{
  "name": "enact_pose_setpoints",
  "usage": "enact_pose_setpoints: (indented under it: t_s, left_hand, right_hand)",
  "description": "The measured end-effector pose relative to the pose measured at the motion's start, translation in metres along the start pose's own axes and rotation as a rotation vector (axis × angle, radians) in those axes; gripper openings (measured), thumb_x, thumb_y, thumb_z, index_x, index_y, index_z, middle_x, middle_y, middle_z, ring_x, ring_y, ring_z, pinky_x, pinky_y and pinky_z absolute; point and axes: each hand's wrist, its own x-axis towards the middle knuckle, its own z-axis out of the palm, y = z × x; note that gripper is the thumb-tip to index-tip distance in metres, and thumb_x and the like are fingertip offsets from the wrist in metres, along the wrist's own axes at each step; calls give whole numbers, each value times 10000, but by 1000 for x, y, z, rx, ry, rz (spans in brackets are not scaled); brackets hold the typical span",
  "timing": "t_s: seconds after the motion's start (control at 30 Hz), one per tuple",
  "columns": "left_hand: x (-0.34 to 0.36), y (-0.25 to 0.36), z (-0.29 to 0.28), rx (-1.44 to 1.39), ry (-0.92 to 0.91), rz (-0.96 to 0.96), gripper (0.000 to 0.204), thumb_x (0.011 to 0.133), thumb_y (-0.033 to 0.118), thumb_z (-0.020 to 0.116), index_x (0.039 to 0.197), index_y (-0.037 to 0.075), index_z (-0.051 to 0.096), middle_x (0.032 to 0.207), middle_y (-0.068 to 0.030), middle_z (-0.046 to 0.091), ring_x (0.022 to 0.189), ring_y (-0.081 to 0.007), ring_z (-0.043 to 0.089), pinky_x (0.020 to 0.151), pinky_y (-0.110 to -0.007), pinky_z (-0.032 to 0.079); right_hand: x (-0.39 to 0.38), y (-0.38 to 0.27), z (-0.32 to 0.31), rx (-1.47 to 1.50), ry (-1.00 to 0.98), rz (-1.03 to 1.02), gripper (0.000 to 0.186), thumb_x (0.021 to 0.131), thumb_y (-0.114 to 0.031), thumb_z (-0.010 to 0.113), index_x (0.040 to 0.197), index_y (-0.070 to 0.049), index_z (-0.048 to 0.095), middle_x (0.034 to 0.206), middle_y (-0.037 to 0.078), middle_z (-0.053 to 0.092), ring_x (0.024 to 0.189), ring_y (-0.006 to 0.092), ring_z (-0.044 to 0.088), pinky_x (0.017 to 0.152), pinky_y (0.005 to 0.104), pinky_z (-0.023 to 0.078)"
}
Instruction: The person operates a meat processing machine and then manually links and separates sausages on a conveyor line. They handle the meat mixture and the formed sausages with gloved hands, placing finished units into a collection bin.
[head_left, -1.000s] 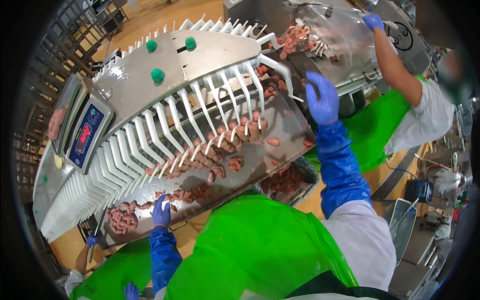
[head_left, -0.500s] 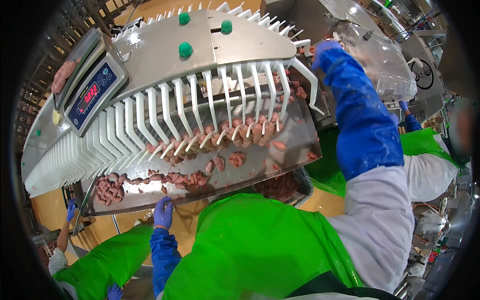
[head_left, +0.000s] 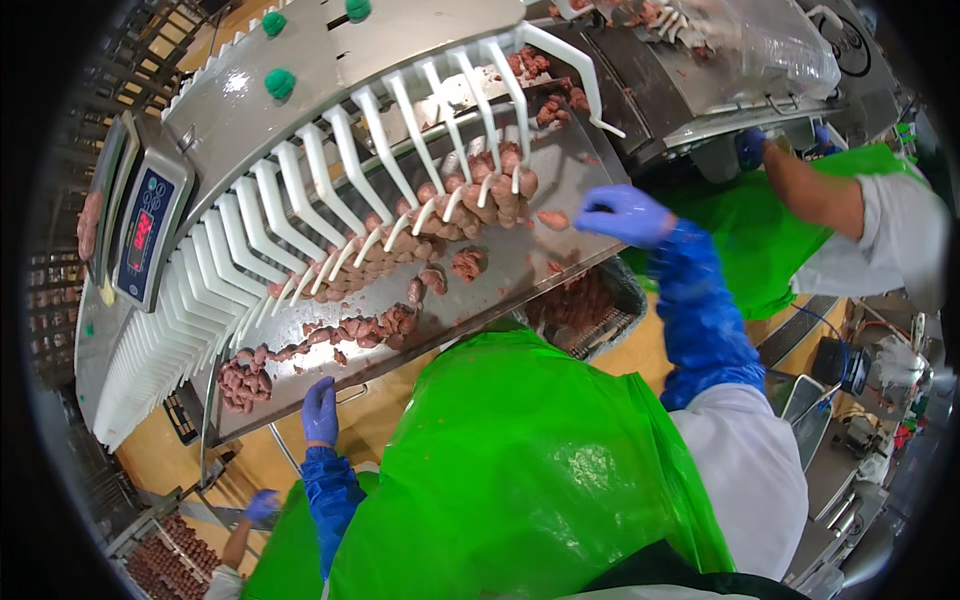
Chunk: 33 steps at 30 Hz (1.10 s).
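My left hand (head_left: 320, 410), in a purple glove, is at the near edge of the metal tray (head_left: 490, 270). Its fingers are stretched out and hold nothing. Above the tray's right part is my right hand (head_left: 625, 213), gloved alike, with its fingers curled toward the thumb. What lies in that pinch, if anything, is hidden. Just left of it a flat scrap of meat (head_left: 552, 219) rests on the tray. Linked sausages (head_left: 480, 200) hang in loops from curved white hooks (head_left: 335, 175). A string of sausages (head_left: 245, 380) lies loose at the tray's left, with a clump of meat (head_left: 468, 263) nearer the middle.
Beyond the hooks, a scale (head_left: 150, 225) with a lit display stands at the left. A bin of meat (head_left: 585, 305) sits below the tray's near edge. A machine with a clear cover (head_left: 770, 60) is at far right. Co-workers in green aprons are at right and lower left.
My right hand has come back from the machine at the far right to above the tray. The view has turned and shifted right; my left hand stays by the tray's edge.
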Motion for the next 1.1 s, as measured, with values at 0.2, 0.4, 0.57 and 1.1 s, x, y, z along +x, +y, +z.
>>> enact_pose_setpoints:
  t_s: [0.2, 0.4, 0.57, 1.1]
  left_hand:
    - [38, 165, 61, 100, -301, 365, 223, 884, 93, 606, 1094, 42, 661, 1099, -92, 669, 1025, -211, 623, 900, -322, 472]
    - [45, 292, 194, 203, -698, 1050, 295, 898, 166, 605, 1176, 67, 624, 1175, -116, 631, 1184, -333, 546, 1020, -426, 413]
    - [80, 295, 271, 754, -326, 1333, 273, 869, 226, 558, 1106, 136, 657, 1159, -116, 642, 1193, -315, 548, 1092, -526, 295]
    - [94, 316, 233, 72, -924, 655, 198, 918, 194, 538, 903, 31, 648, 813, -75, 661, 721, -161, 624, 693, -307, 502]
  right_hand:
    - [155, 174, 128, -318, 352, -376, 526, 736, -215, 765, 1211, -59, 600, 1156, 191, 625, 1054, 356, 607, 950, 421, 469]
    - [113, 145, 198, -511, 55, -18, 402, 768, -317, 715, 1077, -70, 638, 1033, 177, 656, 964, 370, 621, 859, 428, 495]
    - [63, 174, 178, -162, -136, -209, 393, 807, -417, 661, 1039, -99, 650, 1055, 194, 655, 929, 365, 633, 803, 430, 494]
    - [28, 106, 89, -654, 201, -59, 272, 915, -342, 474, 921, -126, 640, 925, 143, 675, 848, 356, 647, 743, 478, 514]
